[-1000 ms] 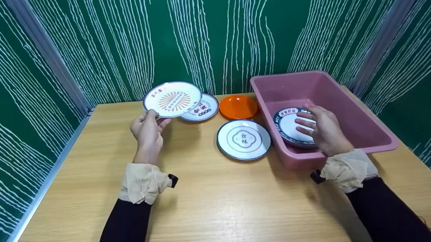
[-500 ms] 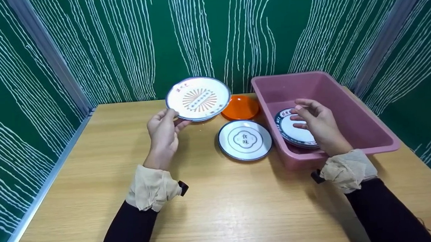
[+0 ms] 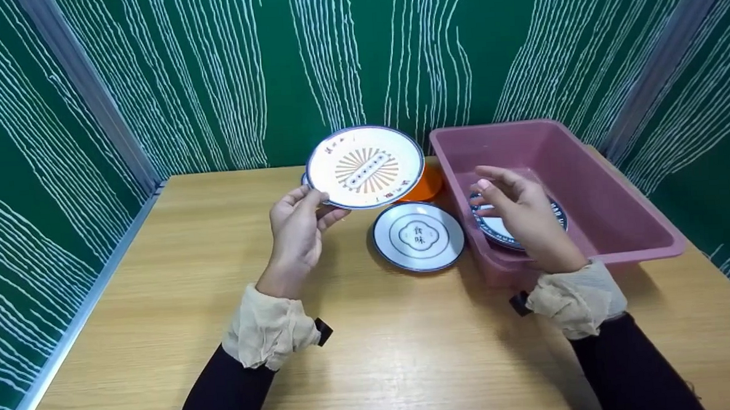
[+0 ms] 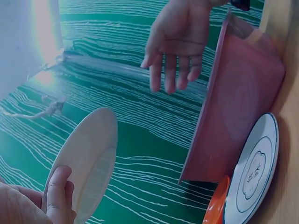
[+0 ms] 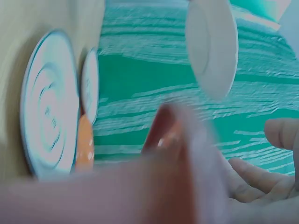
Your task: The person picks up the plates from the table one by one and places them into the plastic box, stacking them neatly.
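Observation:
My left hand pinches the near left rim of a white plate with a blue edge and an orange sunburst print, tilted and raised above the table. In the left wrist view the plain underside of this plate shows. My right hand holds nothing and hovers over the near left part of the pink basin, fingers apart and loosely bent. Beneath it, inside the basin, lie plates with a dark patterned rim, partly hidden by the hand.
A white plate with a blue rim lies on the table beside the basin. Behind it sits an orange dish, partly covered by the raised plate. Another white plate lies at the back, mostly hidden in the head view. Green walls enclose the table.
My left hand has carried the sunburst plate to the right, over the back plate and part of the orange dish. My right hand has shifted slightly left, its fingers bending more.

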Demonstrator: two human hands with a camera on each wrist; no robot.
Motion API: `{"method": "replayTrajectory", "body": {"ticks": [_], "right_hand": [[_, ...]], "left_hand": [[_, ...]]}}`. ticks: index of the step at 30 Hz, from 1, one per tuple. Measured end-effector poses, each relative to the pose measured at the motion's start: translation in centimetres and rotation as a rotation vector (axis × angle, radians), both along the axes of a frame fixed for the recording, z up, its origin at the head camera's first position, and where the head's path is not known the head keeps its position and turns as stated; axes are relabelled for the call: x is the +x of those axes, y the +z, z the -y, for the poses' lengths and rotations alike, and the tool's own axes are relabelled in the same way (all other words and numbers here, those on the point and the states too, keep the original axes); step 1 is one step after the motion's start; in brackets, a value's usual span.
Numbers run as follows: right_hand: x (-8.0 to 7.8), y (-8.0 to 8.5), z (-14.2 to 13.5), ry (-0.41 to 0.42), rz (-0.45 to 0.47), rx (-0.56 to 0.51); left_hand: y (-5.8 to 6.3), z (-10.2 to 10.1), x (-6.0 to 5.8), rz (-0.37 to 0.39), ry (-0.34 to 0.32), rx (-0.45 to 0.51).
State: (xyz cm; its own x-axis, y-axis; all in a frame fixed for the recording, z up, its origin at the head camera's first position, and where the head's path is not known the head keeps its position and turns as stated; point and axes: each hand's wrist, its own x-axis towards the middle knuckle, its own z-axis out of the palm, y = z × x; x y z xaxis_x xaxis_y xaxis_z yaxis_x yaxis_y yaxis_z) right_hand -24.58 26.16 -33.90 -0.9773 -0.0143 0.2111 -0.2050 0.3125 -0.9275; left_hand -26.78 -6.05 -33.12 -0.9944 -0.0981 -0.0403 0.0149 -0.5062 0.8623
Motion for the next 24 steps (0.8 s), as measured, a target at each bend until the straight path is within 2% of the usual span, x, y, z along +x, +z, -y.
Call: {"method": "replayTrajectory", "body": {"ticks": [9, 14, 24], "right_hand": [[0.8, 0.0, 2.5, 0.107, 0.008, -0.169], [0.8, 0.0, 4.0, 0.175, 0.038, -0.348], [1.4, 0.2, 5.7, 0.204, 0.134, -0.572]], "left_hand": [[0.3, -1.2, 1.3, -0.011, -0.051, 0.033], [0.6, -1.9, 2.1, -0.028, -0.071, 0.053], [-0.1, -3.2, 2.8, -0.050, -0.097, 0.079]]}}
